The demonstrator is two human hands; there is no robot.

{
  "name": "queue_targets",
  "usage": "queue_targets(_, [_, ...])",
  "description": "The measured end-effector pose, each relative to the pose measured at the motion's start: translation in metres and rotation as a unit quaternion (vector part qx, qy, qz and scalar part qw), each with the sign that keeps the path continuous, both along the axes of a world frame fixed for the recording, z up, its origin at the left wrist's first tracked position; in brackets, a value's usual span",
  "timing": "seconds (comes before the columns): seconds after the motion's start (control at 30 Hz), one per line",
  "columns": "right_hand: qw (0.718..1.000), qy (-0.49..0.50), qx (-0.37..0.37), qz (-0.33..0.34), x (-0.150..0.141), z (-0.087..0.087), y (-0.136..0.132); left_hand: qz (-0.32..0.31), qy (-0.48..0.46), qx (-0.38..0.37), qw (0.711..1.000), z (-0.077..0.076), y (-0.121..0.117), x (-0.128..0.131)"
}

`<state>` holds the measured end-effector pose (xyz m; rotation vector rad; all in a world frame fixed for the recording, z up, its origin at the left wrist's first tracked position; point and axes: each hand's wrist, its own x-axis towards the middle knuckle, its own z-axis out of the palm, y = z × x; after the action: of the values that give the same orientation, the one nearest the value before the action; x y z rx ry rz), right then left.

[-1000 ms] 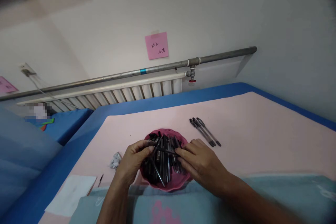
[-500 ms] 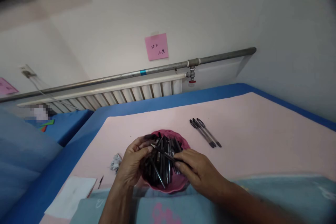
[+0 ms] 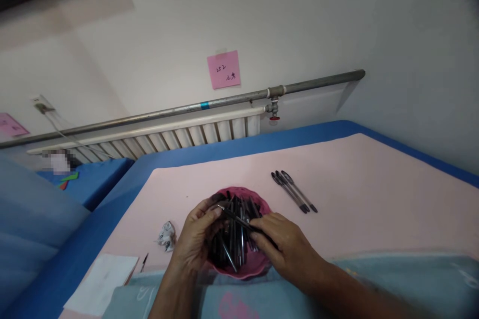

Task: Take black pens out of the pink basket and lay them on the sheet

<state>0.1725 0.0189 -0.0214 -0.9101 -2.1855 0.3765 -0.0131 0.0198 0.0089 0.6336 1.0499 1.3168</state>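
Lying nearest: teal cloth (image 3: 269,299). Then R hand (image 3: 285,241), clamped on a blk pen (image 3: 237,218) held over pink bowl (image 3: 256,272) of loose pens (image 3: 229,253), tip by L hand (image 3: 196,232) thumb; can't tell if L grips anything. Crumpled wad (image 3: 166,237) L of bowl, 3 pens (image 3: 291,192) beyond on R. Far back: radiator (image 3: 202,133), pink note (image 3: 223,70) on wall (image 3: 299,20).

"What's in hand here?"

"A person's right hand (image 3: 282,239) grips a black pen (image 3: 239,218), its tip at the left hand (image 3: 198,229), above a pink bowl (image 3: 252,268) of dark pens (image 3: 232,246)."

"And around it?"

"Three capped pens (image 3: 293,193) lie side by side on a pink cover (image 3: 359,199) to the right; a crumpled wad (image 3: 166,236) and white sheet (image 3: 99,284) lie left."
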Motion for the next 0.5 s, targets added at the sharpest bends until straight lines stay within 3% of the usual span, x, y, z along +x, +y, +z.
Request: queue_targets(0.5, [1.0, 0.002, 0.002, 0.0, -0.0013, -0.0015, -0.0009, 0.007, -0.002, -0.008, 1.0, -0.0033, -0.0005, 0.004])
